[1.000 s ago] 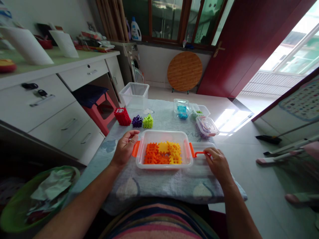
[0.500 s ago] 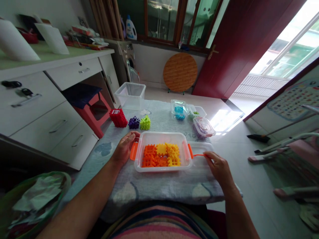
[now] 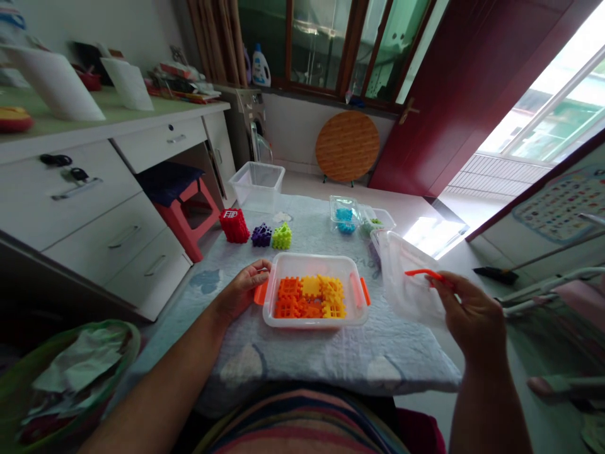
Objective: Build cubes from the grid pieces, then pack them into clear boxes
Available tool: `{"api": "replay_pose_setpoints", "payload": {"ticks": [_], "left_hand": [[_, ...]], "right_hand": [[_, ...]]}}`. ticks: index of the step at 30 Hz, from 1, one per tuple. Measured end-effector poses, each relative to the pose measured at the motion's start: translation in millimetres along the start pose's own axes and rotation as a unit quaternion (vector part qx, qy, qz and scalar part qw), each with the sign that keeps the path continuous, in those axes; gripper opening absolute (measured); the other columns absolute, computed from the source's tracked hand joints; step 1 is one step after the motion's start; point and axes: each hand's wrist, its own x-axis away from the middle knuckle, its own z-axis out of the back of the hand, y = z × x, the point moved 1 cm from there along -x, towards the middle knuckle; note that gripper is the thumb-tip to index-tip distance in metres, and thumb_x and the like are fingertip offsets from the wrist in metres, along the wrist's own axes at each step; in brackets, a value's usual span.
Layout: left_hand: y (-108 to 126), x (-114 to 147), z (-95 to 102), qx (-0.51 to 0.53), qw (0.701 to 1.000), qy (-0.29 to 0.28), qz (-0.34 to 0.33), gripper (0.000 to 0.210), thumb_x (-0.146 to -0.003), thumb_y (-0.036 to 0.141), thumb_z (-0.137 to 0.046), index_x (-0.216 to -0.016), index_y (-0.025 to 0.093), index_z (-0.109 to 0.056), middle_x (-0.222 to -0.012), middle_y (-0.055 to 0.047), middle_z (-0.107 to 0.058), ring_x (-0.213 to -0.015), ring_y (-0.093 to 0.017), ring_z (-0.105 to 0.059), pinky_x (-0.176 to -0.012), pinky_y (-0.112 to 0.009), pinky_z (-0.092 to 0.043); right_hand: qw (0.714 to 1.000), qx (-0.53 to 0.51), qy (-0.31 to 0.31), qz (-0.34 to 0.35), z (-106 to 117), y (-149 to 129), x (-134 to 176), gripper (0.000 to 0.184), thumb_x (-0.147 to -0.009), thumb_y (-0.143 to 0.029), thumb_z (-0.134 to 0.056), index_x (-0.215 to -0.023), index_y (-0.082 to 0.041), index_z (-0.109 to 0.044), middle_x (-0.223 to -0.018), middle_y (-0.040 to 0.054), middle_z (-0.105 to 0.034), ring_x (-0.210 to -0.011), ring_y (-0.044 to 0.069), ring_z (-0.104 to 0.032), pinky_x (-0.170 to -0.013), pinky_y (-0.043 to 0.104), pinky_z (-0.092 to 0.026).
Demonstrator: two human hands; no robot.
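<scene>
A clear plastic box with orange side clips stands in front of me, holding orange and yellow interlocking toy blocks. My left hand grips its left rim beside the clip, fingers curled. Off to the right, my right hand pinches the orange handle of a clear lid, which is raised and tilted above the table's right edge. Beyond the box stand a red block piece, a purple one and a lime-green one.
At the far left of the cloth-covered table stands a clear tub. Small containers hold blue blocks and green pieces at the far right. A pink stool and a waste basket are on the left.
My right hand has lifted the lid off the table by its orange handle and moved it right, tilting it up. My left hand stays at the box. The view has shifted slightly.
</scene>
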Motion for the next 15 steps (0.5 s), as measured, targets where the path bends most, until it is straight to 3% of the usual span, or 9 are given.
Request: {"api": "replay_pose_setpoints", "payload": {"ticks": [3, 7, 11, 15], "left_hand": [[-3, 0, 4.4, 0.023, 1.000, -0.016, -0.004, 0.033, -0.066, 0.032, -0.079, -0.090, 0.021, -0.058, -0.075, -0.001, -0.068, -0.063, -0.015, -0.065, -0.062, -0.025, -0.050], [-7, -3, 7.8, 0.053, 0.998, -0.045, -0.006, 0.030, -0.071, 0.031, -0.076, -0.093, 0.019, -0.058, -0.080, -0.002, -0.069, -0.067, -0.015, -0.066, -0.066, -0.025, -0.053], [-10, -7, 8.6, 0.082, 0.994, -0.064, -0.015, 0.032, -0.070, 0.029, -0.076, -0.093, 0.017, -0.058, -0.080, -0.003, -0.070, -0.067, -0.015, -0.067, -0.064, -0.024, -0.054], [-9, -7, 6.6, 0.105, 0.991, -0.077, -0.023, 0.030, -0.071, 0.026, -0.077, -0.092, 0.015, -0.060, -0.078, -0.002, -0.070, -0.065, -0.014, -0.067, -0.062, -0.021, -0.052]], "right_hand": [[0.991, -0.052, -0.075, 0.101, -25, -49, -9, 0.018, -0.091, -0.033, -0.056, -0.096, -0.022, -0.069, -0.092, 0.0056, -0.071, -0.082, 0.020, -0.067, -0.078, 0.031, -0.050], [0.967, -0.068, -0.173, 0.174, -67, -96, -11, 0.025, -0.096, -0.027, -0.043, -0.095, -0.021, -0.067, -0.089, 0.0063, -0.069, -0.081, 0.019, -0.063, -0.076, 0.030, -0.047], [0.960, -0.031, -0.206, 0.189, -94, -113, -5, 0.024, -0.097, -0.024, -0.042, -0.093, -0.019, -0.065, -0.082, 0.0052, -0.066, -0.077, 0.017, -0.059, -0.073, 0.028, -0.042], [0.955, 0.003, -0.233, 0.182, -103, -120, 1, 0.022, -0.097, -0.021, -0.044, -0.091, -0.020, -0.065, -0.082, 0.0041, -0.066, -0.077, 0.017, -0.058, -0.073, 0.027, -0.039]]}}
